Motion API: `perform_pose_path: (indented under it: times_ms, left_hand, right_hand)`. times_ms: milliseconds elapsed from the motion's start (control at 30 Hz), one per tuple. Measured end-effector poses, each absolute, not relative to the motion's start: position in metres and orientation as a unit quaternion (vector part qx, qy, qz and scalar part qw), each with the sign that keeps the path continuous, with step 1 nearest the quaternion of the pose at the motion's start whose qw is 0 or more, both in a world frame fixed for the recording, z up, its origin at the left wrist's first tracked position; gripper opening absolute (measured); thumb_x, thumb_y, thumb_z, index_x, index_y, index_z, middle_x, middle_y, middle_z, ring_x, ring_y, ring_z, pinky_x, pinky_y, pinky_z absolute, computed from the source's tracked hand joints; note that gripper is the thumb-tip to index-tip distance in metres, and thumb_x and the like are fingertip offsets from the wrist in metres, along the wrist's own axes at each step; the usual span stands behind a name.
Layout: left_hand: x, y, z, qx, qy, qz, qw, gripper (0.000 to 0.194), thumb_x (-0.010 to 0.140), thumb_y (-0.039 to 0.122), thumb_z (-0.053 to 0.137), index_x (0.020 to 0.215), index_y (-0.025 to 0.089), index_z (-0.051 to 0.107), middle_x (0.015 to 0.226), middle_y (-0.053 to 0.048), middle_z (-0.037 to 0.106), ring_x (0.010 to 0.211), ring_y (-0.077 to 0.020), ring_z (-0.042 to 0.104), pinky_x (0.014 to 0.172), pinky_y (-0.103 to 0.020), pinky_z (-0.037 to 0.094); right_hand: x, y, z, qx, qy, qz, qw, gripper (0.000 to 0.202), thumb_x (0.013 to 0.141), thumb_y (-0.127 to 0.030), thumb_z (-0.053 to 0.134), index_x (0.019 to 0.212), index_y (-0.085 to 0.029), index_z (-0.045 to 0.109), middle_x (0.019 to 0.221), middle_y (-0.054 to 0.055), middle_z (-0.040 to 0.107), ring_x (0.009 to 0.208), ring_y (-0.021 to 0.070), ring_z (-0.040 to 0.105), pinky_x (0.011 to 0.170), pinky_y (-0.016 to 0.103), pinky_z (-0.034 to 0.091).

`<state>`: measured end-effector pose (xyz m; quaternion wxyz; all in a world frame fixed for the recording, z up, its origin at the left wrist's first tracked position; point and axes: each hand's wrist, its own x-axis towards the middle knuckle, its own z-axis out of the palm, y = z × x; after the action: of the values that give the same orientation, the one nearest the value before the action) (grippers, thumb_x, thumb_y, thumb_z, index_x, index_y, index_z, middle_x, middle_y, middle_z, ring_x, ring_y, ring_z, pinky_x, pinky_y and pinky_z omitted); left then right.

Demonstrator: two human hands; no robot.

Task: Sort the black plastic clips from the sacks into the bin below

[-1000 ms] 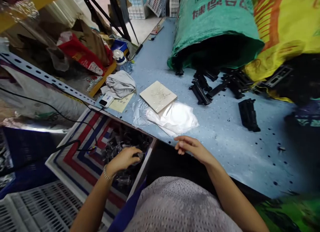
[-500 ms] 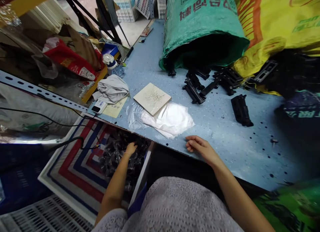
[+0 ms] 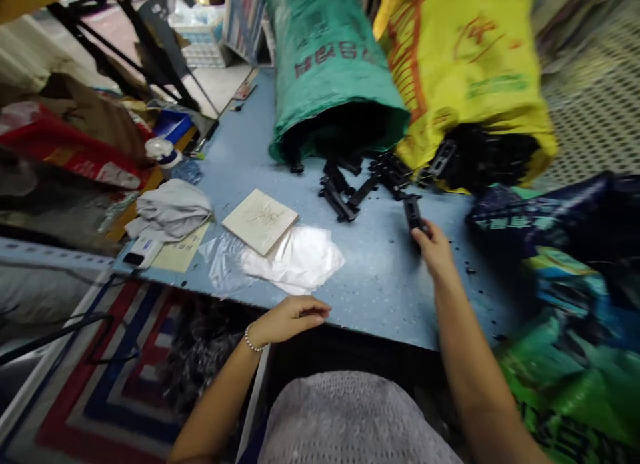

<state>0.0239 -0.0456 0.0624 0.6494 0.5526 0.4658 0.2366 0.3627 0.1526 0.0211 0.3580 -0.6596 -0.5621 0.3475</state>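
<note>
Black slotted plastic part (image 3: 412, 209), near end pinched in the right hand (image 3: 436, 252), looks light, stiff, best gripped there; left hand (image 3: 287, 319) loosely open.

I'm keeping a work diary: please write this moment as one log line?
right hand: grips black part | left hand: near table edge | pale tile: overlaps white plastic
</note>
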Motion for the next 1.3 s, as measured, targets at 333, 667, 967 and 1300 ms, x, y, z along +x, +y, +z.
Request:
perform_pose_path:
  times_ms: [333, 667, 967, 1300]
  left_hand:
    - [0.142, 0.045, 0.062, 0.325, 0.455, 0.530, 0.638, 0.048, 0.082, 0.049, 0.069, 0.116, 0.019, 0.056, 0.095, -0.004, 0.064, 0.094, -0.0178, 0.063, 0.090, -0.033, 0.049]
    - [0.129, 0.031, 0.069, 0.282, 0.469, 0.496, 0.674, 0.037, 0.078, 0.045, 0.073, 0.097, 0.018, 0.055, 0.074, 0.003, 0.057, 0.054, -0.0072, 0.052, 0.051, -0.022, 0.041]
    - [0.132, 0.047, 0.056, 0.221, 0.482, 0.483, 0.697, 0.051, 0.082, 0.058, 0.063, 0.112, 0.016, 0.059, 0.084, -0.002, 0.063, 0.063, -0.0106, 0.056, 0.061, -0.024, 0.044]
    - [0.210, 0.041, 0.011, 0.596, 0.601, 0.274, 0.456, 0.062, 0.085, 0.040, 0.060, 0.142, 0.019, 0.046, 0.140, -0.020, 0.049, 0.131, -0.0392, 0.039, 0.108, -0.055, 0.026]
  right_hand:
    - [0.300, 0.033, 0.072, -0.427, -0.694, 0.472, 0.335, 0.033, 0.098, -0.045, 0.048, 0.120, -0.025, 0.059, 0.119, 0.009, 0.062, 0.111, 0.0237, 0.058, 0.097, 0.041, 0.045]
    - [0.273, 0.118, 0.091, -0.468, -0.812, 0.290, 0.193, 0.052, 0.103, -0.052, 0.020, 0.087, -0.021, 0.058, 0.079, 0.003, 0.062, 0.073, 0.0170, 0.055, 0.070, 0.028, 0.041]
    - [0.294, 0.039, 0.065, -0.380, -0.884, 0.233, 0.141, 0.055, 0.103, -0.051, 0.021, 0.084, -0.019, 0.062, 0.082, 0.008, 0.067, 0.076, 0.0199, 0.060, 0.068, 0.030, 0.040]
    - [0.232, 0.241, 0.102, -0.652, -0.733, 0.192, 0.017, 0.056, 0.102, -0.048, 0.023, 0.141, -0.008, 0.033, 0.114, 0.022, 0.067, 0.103, 0.0321, 0.064, 0.082, 0.039, 0.044]
